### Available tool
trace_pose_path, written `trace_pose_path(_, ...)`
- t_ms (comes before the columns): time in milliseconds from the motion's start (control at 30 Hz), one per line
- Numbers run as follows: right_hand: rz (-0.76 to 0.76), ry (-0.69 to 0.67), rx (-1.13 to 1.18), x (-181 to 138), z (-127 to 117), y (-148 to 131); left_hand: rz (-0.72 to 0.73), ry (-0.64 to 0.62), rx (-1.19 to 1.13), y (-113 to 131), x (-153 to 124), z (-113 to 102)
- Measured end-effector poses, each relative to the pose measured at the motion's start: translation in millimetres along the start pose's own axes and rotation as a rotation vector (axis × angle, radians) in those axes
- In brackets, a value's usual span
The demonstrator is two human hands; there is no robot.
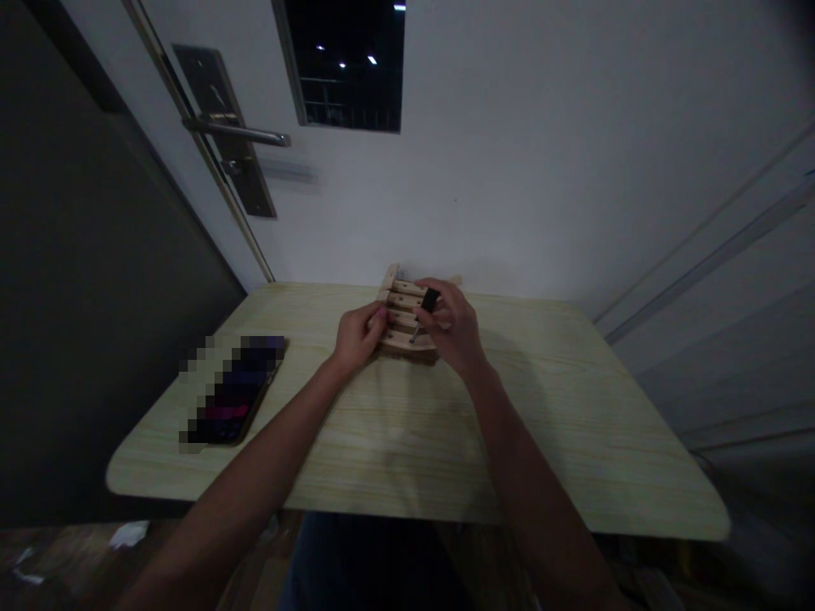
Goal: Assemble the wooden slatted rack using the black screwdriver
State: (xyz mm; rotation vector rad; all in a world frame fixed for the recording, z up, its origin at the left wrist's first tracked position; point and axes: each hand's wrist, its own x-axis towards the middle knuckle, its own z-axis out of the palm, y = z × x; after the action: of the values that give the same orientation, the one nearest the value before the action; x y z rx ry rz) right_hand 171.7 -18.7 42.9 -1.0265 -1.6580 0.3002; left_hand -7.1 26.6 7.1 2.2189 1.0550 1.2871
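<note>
A small slatted wooden piece (402, 321) lies near the far edge of the table, with several dark holes or screw heads along its slats. At its left side, my left hand (360, 336) is closed on the edge, thumb on top. My right hand (452, 327) pinches the black handle of a small screwdriver (429, 299) above the slats. The thin metal shaft slants down toward the near slat; whether its tip sits in a screw cannot be made out. My right fingers cover part of the wooden piece's right side.
A phone (238, 395) lies at the left of the pale wooden table (395, 458). Behind the table stands a white door (541, 170) with a metal lever handle (238, 131) and a dark window (350, 68). White scraps (129, 534) lie on the floor.
</note>
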Motion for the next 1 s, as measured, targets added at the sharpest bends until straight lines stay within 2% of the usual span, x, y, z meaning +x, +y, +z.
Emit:
trace_pose_path(100,-0.020,-0.040,0.004,-0.2,-2.4,-2.3,0.004,0.002,0.006,-0.1,-0.1,0.0)
trace_pose_path(267,0.043,-0.178,0.094,-0.4,-5.8,-2.5,0.003,-0.010,0.005,-0.8,0.0,-0.2)
trace_pose_path(367,0.058,-0.146,0.082,-0.2,-3.6,-1.2,-0.004,-0.014,-0.001,-0.3,0.2,-0.3)
trace_pose_path(600,0.131,0.024,-0.043,0.4,2.8,-4.4,0.006,-0.018,0.007,-0.3,0.5,-0.1)
trace_pose_path(800,0.064,-0.072,0.003,-0.9,-0.7,-6.5,-0.001,-0.006,0.003,-0.6,0.5,-0.3)
trace_pose_path(1000,0.090,-0.045,0.017,-1.8,0.7,-2.8,-0.011,-0.005,0.007,0.3,0.5,-0.5)
